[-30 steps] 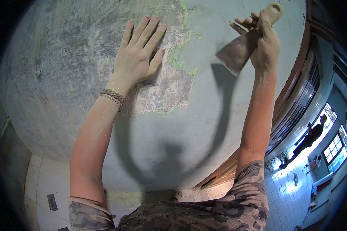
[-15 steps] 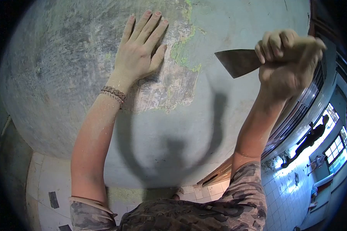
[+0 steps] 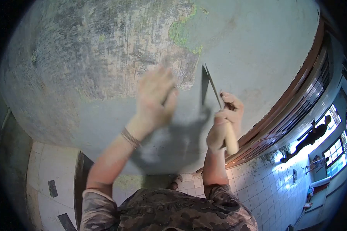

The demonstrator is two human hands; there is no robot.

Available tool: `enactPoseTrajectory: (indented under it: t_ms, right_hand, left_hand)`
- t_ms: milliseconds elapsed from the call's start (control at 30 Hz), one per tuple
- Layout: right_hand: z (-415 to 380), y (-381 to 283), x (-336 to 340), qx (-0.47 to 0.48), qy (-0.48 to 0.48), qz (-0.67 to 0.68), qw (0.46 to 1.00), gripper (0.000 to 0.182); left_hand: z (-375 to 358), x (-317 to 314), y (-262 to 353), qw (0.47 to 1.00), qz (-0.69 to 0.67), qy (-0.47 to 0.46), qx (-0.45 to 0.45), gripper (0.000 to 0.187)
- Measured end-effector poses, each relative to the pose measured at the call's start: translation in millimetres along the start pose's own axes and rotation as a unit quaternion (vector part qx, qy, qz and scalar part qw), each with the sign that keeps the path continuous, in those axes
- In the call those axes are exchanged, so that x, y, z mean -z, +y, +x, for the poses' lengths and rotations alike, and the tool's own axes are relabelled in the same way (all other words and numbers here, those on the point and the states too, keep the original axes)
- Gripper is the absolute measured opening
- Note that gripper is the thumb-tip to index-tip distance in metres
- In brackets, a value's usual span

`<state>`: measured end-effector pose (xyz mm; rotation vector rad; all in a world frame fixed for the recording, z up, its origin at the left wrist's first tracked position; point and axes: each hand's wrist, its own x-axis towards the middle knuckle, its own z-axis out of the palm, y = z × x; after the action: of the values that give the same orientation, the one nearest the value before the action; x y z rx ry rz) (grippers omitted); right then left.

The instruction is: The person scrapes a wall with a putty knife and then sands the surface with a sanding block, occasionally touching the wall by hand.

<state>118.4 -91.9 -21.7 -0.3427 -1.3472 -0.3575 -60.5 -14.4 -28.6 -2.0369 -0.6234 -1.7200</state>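
My right hand (image 3: 225, 125) grips a putty knife by its pale wooden handle (image 3: 231, 140). Its thin metal blade (image 3: 214, 85) points up, seen nearly edge-on, its tip close to the wall and its shadow beside it. My left hand (image 3: 157, 96), smeared by motion, is in front of the wall below the scraped patch, with a bracelet at the wrist; its fingers are too blurred to read. On the wall (image 3: 258, 69), grey-green paint meets a bare, mottled patch (image 3: 115, 57) along a ragged edge with bright green remnants (image 3: 180, 34).
A brown wooden frame with slats (image 3: 285, 111) borders the wall at the right. Beyond it, a person in dark clothes (image 3: 314, 136) stands on the tiled floor (image 3: 258, 188) by bright windows (image 3: 337, 152). Dark strips (image 3: 52, 188) lie on pale tiles at lower left.
My left hand has left the bare patch, where it lay flat with fingers spread, and come lower. My right hand has swung down and left, turning the putty knife's blade from sideways to upward.
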Motion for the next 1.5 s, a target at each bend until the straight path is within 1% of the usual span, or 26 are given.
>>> enactPoseTrajectory:
  t_ms: [33, 100, 133, 200, 233, 267, 333, 367, 400, 467, 500, 533, 567, 633, 667, 700, 767, 900, 967, 1033, 1067, 1133, 1233, 1367, 1433, 1500]
  right_hand:
    - [-8.8, -7.3, 3.6, -0.025, -0.062, -0.069, 0.995, 0.025]
    - [-22.8, -22.1, 17.6, -0.046, -0.206, -0.226, 0.951, 0.037]
    - [-31.2, -26.2, 17.5, -0.051, -0.207, -0.225, 0.951, 0.037]
    - [-51.6, -29.4, 12.2, -0.133, -0.218, -0.152, 0.955, 0.041]
    - [-63.7, -27.7, 15.0, -0.147, -0.236, -0.132, 0.951, 0.042]
    - [-69.8, -29.6, 17.3, -0.150, -0.238, -0.133, 0.950, 0.042]
    - [-78.0, -32.5, 19.5, -0.184, -0.293, -0.098, 0.933, 0.048]
    - [-90.8, -26.9, 24.3, -0.146, -0.291, -0.112, 0.939, 0.060]
    - [-101.2, -27.8, 29.6, -0.150, -0.291, -0.111, 0.938, 0.060]
    - [-116.8, -33.9, 38.7, -0.260, -0.219, -0.063, 0.938, 0.068]
    - [-117.9, -37.6, 41.3, -0.260, -0.219, -0.063, 0.938, 0.068]
    - [-117.4, -42.3, 43.8, -0.452, -0.154, 0.211, 0.853, 0.067]
    - [-117.1, -44.7, 46.0, -0.589, -0.068, 0.458, 0.662, 0.066]
    - [-121.5, -34.8, 49.3, -0.604, -0.079, 0.451, 0.653, 0.061]
    - [-122.3, -28.9, 49.5, -0.617, -0.091, 0.444, 0.643, 0.057]
    - [-117.6, -26.0, 45.9, -0.618, -0.090, 0.445, 0.642, 0.057]
    - [-105.3, -24.0, 33.7, -0.638, 0.007, 0.440, 0.631, 0.034]
    - [-103.2, -21.0, 19.2, -0.670, 0.017, 0.336, 0.661, 0.034]
    - [-96.0, -15.0, 13.3, -0.648, 0.016, 0.291, 0.704, 0.032]
    - [-65.2, -12.3, 4.1, -0.633, 0.019, 0.284, 0.720, 0.032]
    - [-56.1, -11.7, 3.1, -0.618, 0.018, 0.276, 0.736, 0.033]
    - [-59.0, -13.1, 1.7, -0.617, 0.023, 0.260, 0.743, 0.032]
    - [-101.1, -19.5, 12.1, -0.624, 0.014, 0.214, 0.751, 0.032]
    - [-92.5, -20.8, 11.5, -0.630, 0.004, 0.194, 0.752, 0.037]
    - [-64.2, -17.4, 7.7, -0.633, 0.003, 0.208, 0.745, 0.039]
    - [-41.8, -24.4, 0.7, -0.643, 0.025, 0.212, 0.735, 0.041]
  left_hand:
    - [-14.2, -9.8, 12.4, 0.994, -0.104, -0.012, 0.012, 0.031]
    - [-27.7, -19.3, 48.6, 0.923, -0.303, -0.091, 0.220, 0.021]
    - [-34.4, -29.7, 48.4, 0.922, -0.302, -0.095, 0.224, 0.021]
    - [-40.0, -48.3, 46.5, 0.928, -0.363, -0.007, 0.087, 0.017]
    - [-34.5, -42.3, 56.8, 0.838, -0.478, -0.039, 0.261, 0.026]
    - [-34.8, -42.7, 57.0, 0.836, -0.479, -0.040, 0.264, 0.026]
    - [-35.1, -43.7, 53.8, 0.645, -0.553, -0.159, 0.503, 0.036]
    - [-35.8, -42.4, 56.1, 0.643, -0.552, -0.160, 0.507, 0.036]
    - [-35.9, -40.6, 59.5, 0.638, -0.555, -0.128, 0.517, 0.032]
    - [-35.4, -43.2, 62.0, 0.635, -0.557, -0.098, 0.527, 0.030]
    - [-34.3, -46.9, 63.1, 0.631, -0.562, -0.090, 0.527, 0.032]
    - [-33.6, -50.4, 64.6, 0.627, -0.567, -0.083, 0.528, 0.034]
    - [-33.4, -53.9, 65.4, 0.625, -0.567, -0.084, 0.530, 0.034]
    - [-32.6, -62.7, 65.0, 0.672, -0.546, -0.112, 0.488, 0.039]
    - [-33.9, -68.0, 65.9, 0.672, -0.545, -0.112, 0.488, 0.039]
    - [-36.6, -73.8, 67.3, 0.681, -0.546, -0.104, 0.476, 0.040]
    - [-38.4, -78.0, 68.8, 0.690, -0.546, -0.096, 0.465, 0.042]
    - [-26.9, -78.0, 68.3, 0.692, -0.529, -0.111, 0.478, 0.041]
    - [-14.5, -80.3, 66.9, 0.692, -0.522, -0.121, 0.484, 0.042]
    - [10.1, -86.6, 63.3, 0.797, -0.443, -0.086, 0.402, 0.039]
    - [16.9, -84.8, 64.4, 0.795, -0.444, -0.088, 0.404, 0.039]
    - [25.5, -81.0, 65.1, 0.742, -0.508, -0.100, 0.427, 0.039]
    - [-30.1, -90.6, 70.2, 0.743, -0.449, -0.103, 0.486, 0.042]
    - [-57.0, -109.6, 64.2, 0.749, -0.456, -0.074, 0.474, 0.043]
    - [3.0, -87.3, 69.5, 0.700, -0.499, -0.098, 0.501, 0.042]
    - [10.5, -82.5, 73.4, 0.696, -0.504, -0.097, 0.503, 0.043]
